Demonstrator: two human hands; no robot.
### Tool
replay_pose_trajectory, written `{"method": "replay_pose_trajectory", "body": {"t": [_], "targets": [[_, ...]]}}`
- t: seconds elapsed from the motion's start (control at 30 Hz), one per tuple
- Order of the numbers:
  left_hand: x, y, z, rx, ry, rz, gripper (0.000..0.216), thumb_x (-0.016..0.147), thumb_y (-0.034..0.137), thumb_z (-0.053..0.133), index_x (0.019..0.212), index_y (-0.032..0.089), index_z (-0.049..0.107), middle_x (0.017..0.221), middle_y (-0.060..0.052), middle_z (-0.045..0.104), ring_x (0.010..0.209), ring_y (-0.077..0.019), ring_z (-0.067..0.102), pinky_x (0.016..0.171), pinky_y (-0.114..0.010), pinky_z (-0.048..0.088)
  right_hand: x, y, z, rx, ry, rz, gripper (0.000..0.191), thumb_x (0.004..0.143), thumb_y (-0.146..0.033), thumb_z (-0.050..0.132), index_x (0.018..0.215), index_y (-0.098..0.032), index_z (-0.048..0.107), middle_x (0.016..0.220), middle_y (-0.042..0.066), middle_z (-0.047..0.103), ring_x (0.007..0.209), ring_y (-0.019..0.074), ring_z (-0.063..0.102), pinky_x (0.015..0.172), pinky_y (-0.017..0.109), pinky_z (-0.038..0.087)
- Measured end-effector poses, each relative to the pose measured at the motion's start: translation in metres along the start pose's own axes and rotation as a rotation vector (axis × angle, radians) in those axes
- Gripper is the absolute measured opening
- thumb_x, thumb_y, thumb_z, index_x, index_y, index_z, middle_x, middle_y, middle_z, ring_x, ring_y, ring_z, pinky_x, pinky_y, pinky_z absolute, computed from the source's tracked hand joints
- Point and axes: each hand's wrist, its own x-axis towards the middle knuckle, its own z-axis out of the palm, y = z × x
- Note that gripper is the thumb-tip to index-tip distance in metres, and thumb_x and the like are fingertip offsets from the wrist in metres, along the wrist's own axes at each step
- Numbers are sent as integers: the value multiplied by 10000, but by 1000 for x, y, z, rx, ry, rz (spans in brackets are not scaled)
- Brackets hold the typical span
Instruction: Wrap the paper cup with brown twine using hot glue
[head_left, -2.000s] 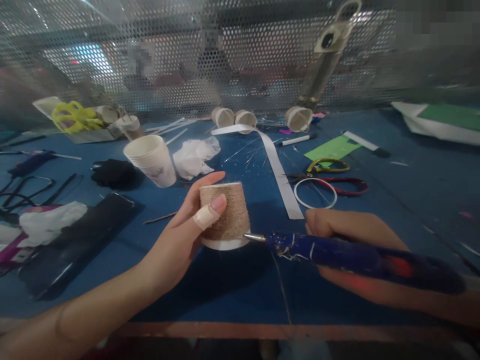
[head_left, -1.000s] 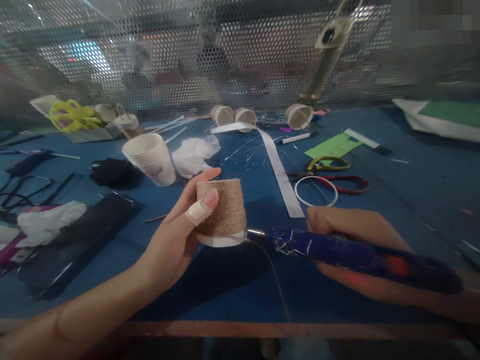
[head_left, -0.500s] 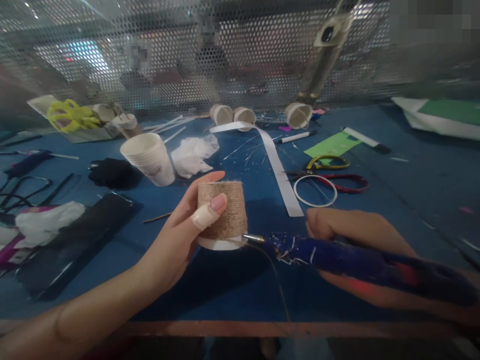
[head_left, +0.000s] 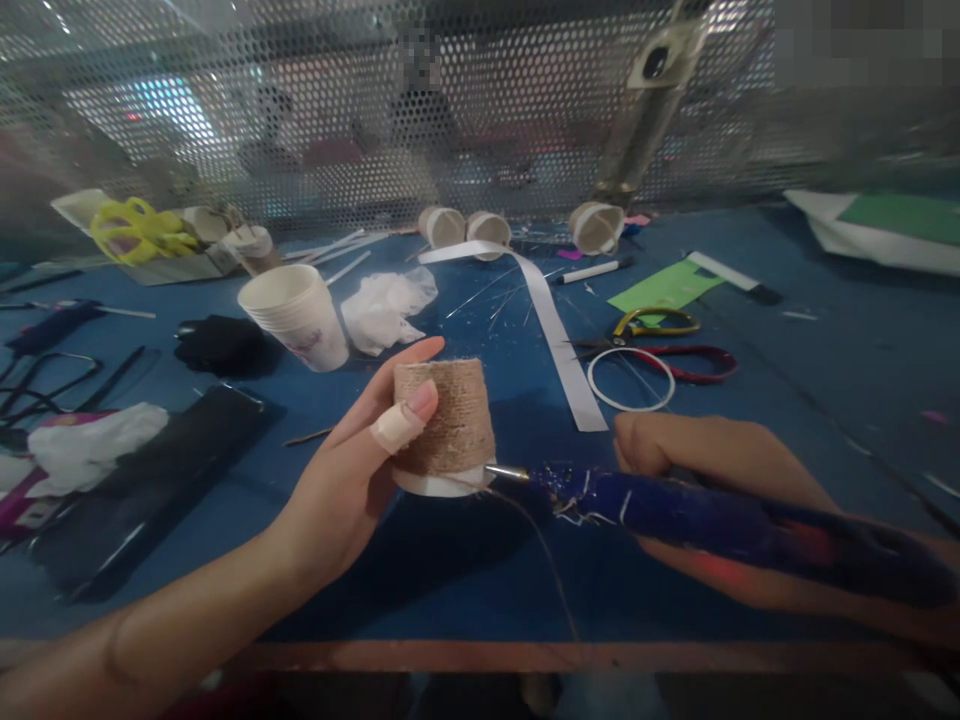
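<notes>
My left hand (head_left: 360, 450) is closed around a paper cup (head_left: 461, 425) wrapped in brown twine, with a bandage on the thumb. A white band shows at the cup's lower end. From there a loose strand of twine (head_left: 544, 545) trails down toward the table's front edge. My right hand (head_left: 720, 470) grips a dark blue hot glue gun (head_left: 675, 515). Its metal nozzle sits at the white band on the cup's right side; whether it touches, I cannot tell. Part of the right hand is hidden behind the glue gun.
Stacked paper cups (head_left: 296, 318) and a crumpled white plastic bag (head_left: 388, 308) stand left of centre. Scissors (head_left: 667, 345), a white ring (head_left: 631, 380) and a paper strip (head_left: 551, 330) lie to the right. Twine-wrapped cups (head_left: 487, 235) line the perforated metal screen (head_left: 480, 120). A black phone-like slab (head_left: 150, 490) lies left.
The wrapped cup has turned slightly in my left hand, and the thumb has shifted a little left. The glue gun stays almost in place by the white band.
</notes>
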Motion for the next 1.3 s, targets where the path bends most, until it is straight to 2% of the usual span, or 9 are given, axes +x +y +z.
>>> {"method": "replay_pose_trajectory", "body": {"t": [0.17, 0.27, 0.47, 0.67, 0.9, 1.03, 1.17, 1.3], "targets": [[2, -2, -3, -36, 16, 24, 630, 863, 547, 891, 1434, 333, 733, 1295, -23, 767, 1131, -267, 706, 888, -339, 576, 2, 1, -1, 4, -4, 2, 271, 948, -235, 633, 832, -289, 394, 677, -111, 510, 533, 116, 459, 507, 277, 357], [3, -3, -3, -18, 22, 23, 617, 886, 556, 870, 1444, 335, 726, 1348, -25, 759, 1168, -280, 698, 911, -351, 566, 2, 1, 0, 14, -5, 15, 288, 949, -227, 636, 822, -286, 384, 666, -114, 511, 530, 114, 453, 512, 278, 357], [3, -3, -1, 6, 17, 31, 590, 885, 553, 874, 1420, 349, 733, 1273, -21, 780, 1163, -270, 706, 865, -319, 572, 2, -3, 0, 57, -20, 42, 309, 934, -245, 667, 807, -284, 388, 658, -102, 539, 523, 122, 449, 499, 300, 340], [6, -7, -3, 44, -22, 21, 623, 898, 583, 853, 1456, 353, 697, 1410, -42, 744, 1270, -328, 692, 941, -376, 584, 2, -6, -5, 74, -64, 96, 303, 927, -258, 684, 803, -290, 410, 678, -89, 585, 552, 144, 479, 542, 332, 369], [6, -8, -4, 64, -19, 47, 645, 896, 594, 835, 1475, 346, 693, 1403, -52, 745, 1271, -334, 697, 939, -381, 598, -1, -3, -4, -19, -64, 20, 282, 920, -244, 680, 855, -299, 411, 692, -108, 571, 538, 132, 484, 514, 298, 374], [7, -7, -4, 60, -9, 43, 666, 853, 609, 870, 1445, 340, 723, 1334, -46, 771, 1162, -287, 722, 890, -345, 601, 0, -2, -1, -17, -19, 19, 283, 932, -234, 636, 843, -297, 374, 677, -109, 545, 529, 132, 461, 500, 290, 342], [8, -7, -4, 4, 6, 48, 590, 845, 570, 897, 1381, 359, 772, 1327, -12, 774, 1062, -216, 730, 873, -297, 611, 0, 0, 1, -4, -9, -1, 301, 942, -238, 640, 835, -290, 364, 664, -111, 513, 523, 119, 435, 493, 274, 325], [8, -7, -5, 9, 10, 44, 559, 838, 571, 906, 1347, 369, 792, 1257, -3, 783, 1030, -199, 726, 830, -262, 609, 2, 2, 2, 7, 3, -12, 290, 946, -248, 638, 827, -283, 377, 665, -110, 509, 526, 106, 423, 497, 257, 333]]}}
